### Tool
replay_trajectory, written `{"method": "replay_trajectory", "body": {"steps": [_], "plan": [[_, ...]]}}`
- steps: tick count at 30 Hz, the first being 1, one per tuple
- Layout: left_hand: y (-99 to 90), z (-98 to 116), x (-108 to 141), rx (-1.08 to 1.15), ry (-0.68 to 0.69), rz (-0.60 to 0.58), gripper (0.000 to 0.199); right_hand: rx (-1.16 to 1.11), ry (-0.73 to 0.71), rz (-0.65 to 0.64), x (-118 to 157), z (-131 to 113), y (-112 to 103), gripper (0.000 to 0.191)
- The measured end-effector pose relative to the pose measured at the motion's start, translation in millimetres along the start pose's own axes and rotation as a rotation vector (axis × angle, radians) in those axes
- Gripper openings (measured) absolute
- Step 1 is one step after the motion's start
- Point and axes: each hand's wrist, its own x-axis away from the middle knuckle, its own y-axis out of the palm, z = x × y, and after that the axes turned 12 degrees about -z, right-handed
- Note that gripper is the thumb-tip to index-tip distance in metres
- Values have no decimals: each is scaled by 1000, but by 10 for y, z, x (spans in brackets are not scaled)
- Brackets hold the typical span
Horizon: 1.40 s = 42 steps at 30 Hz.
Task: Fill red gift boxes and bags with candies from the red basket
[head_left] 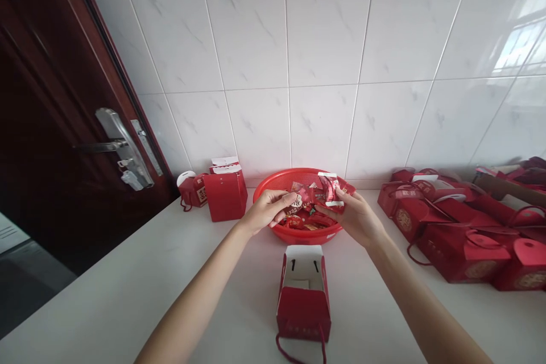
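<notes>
A round red plastic basket stands against the wall, with several wrapped candies in it. Over its left side my left hand is closed, thumb and fingers pinching a red wrapped candy with a pale round print. My right hand is over the right side and grips a red and white candy packet between thumb and fingers. In front of the basket, nearer to me, an open red gift box shows its white inside, two dark slots in the raised flap and a cord handle.
Upright at the left is a tall open red box, beside a small closed red box. Several filled-out red boxes with cords crowd the right of the white table. A dark red door with a metal handle stands at the left.
</notes>
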Motion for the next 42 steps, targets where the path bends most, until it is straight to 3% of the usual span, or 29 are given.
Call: {"method": "replay_trajectory", "body": {"steps": [3,9,14,17,21,28,32,35,39,42], "plan": [[7,107,101,-51,31,-36,45,80,-14,-56,52,-76,28,18],[-26,355,346,-331,-96,-349,35,232,-34,-63,129,-225,76,17],[61,453,471,-593,-146,-402,27,306,-15,-120,193,-288,140,15],[159,454,468,-727,-130,-362,27,357,4,-154,218,-287,181,18],[289,429,441,-740,-112,-273,27,426,20,-252,244,-279,239,19],[444,370,426,-766,-109,-274,23,480,11,-287,280,-293,293,16],[456,376,426,-861,-197,-258,24,500,35,-318,309,-342,264,15],[441,378,438,-886,-239,-237,27,503,151,-440,345,-388,253,16],[424,366,444,-829,-229,-214,18,508,302,-612,367,-398,290,25],[404,339,434,-822,-231,-177,22,515,299,-588,351,-367,314,28]]}}
